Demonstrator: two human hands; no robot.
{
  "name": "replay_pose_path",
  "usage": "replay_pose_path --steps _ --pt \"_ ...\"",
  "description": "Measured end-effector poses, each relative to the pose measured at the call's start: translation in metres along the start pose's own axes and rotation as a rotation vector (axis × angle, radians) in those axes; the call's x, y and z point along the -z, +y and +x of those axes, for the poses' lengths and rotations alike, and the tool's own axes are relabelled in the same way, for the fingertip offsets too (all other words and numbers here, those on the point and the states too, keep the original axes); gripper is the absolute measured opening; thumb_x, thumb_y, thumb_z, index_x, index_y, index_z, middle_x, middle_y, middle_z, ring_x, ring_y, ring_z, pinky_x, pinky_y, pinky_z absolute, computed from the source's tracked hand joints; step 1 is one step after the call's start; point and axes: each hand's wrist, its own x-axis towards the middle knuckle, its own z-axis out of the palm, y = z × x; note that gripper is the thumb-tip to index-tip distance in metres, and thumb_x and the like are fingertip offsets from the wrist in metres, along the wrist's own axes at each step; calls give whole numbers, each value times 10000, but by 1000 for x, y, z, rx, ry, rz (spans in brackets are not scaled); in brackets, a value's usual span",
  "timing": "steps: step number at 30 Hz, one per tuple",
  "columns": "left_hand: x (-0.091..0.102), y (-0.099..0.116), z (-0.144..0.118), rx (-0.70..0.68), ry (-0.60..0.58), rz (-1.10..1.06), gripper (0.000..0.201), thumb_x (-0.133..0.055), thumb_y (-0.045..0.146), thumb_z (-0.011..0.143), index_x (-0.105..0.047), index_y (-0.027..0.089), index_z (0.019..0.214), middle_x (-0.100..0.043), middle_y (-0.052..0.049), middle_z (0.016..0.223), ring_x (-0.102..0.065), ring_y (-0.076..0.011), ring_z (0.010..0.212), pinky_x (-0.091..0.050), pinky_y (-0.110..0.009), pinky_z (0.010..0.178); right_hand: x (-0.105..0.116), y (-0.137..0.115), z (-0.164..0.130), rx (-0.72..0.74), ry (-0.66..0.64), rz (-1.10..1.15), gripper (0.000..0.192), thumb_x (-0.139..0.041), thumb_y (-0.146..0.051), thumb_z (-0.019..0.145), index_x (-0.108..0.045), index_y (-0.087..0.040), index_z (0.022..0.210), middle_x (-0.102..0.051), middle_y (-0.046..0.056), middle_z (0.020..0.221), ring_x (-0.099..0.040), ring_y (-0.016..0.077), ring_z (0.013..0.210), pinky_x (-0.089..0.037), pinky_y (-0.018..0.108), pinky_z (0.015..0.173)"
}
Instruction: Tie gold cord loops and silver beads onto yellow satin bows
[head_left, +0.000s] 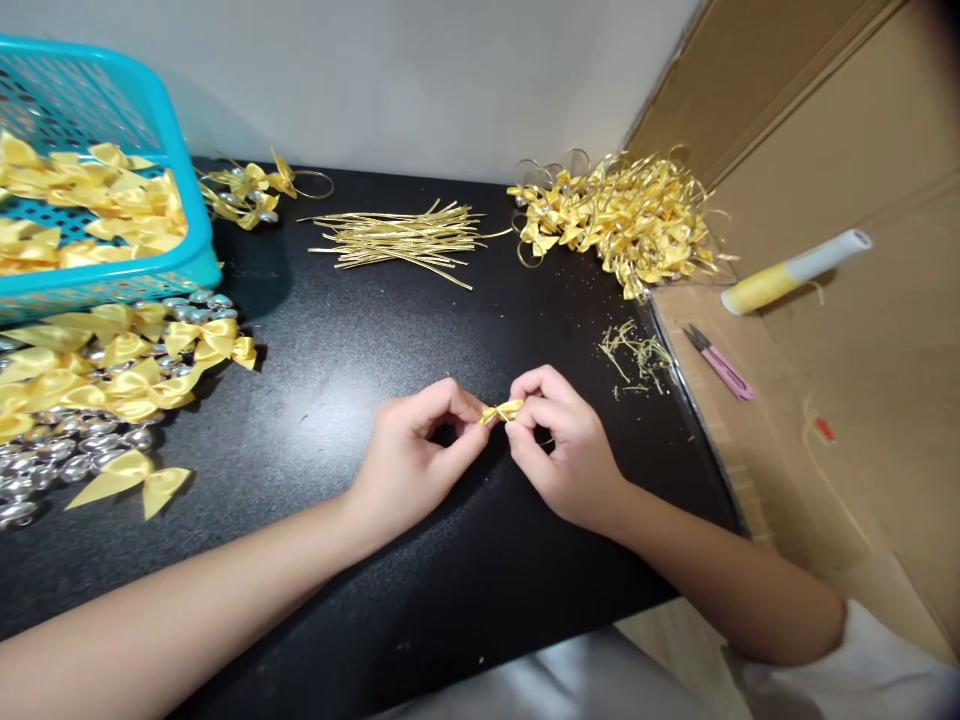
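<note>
My left hand (pixel 416 455) and my right hand (pixel 564 450) meet over the middle of the black table (pixel 360 330). Between their fingertips they pinch a small yellow ribbon bow (pixel 501 410) just above the tabletop. Both hands have thumb and fingers closed on the bow, one from each side. Most of the bow is hidden by the fingers.
A turquoise basket (pixel 184 215) holding yellow bows stands at far left, above loose bows and silver beads (pixel 97 445). Gold wire ties (pixel 405 238) lie at the back centre, a heap of finished bows (pixel 626 220) at back right. Wire scraps (pixel 637 355), pink snips (pixel 721 367) and a yellow-white tube (pixel 791 270) lie right.
</note>
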Motion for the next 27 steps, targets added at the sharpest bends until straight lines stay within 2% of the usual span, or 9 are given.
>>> replay_pose_path --steps 13,18,23,27 --pt "1 5 -1 -141 29 222 113 -655 87 794 -607 161 723 -721 -16 755 -675 -123 673 -510 -211 600 -1 -2 -1 -17 0 -19 263 -494 -26 788 -380 -187 615 -454 25 832 -482 126 758 -407 278 677" --pt "1 7 -1 -256 31 308 123 -642 71 801 -606 161 726 -715 -11 750 -680 -111 688 -519 -192 635 -5 -3 -5 -45 28 -55 257 -489 -36 792 -370 -191 625 -454 25 833 -474 139 773 -409 298 701" --pt "1 8 -3 -356 35 353 131 -617 72 819 -592 170 736 -702 -8 733 -673 -113 689 -521 -199 646 -11 -6 -9 -73 72 -101 238 -478 -64 816 -391 -191 635 -470 27 842 -481 151 789 -409 331 744" --pt "1 10 -4 -364 24 331 135 -614 91 822 -590 193 737 -702 -7 751 -666 -124 687 -532 -230 648 -13 -8 -11 -73 94 -134 226 -471 -71 826 -414 -191 644 -485 25 849 -496 152 795 -395 347 769"
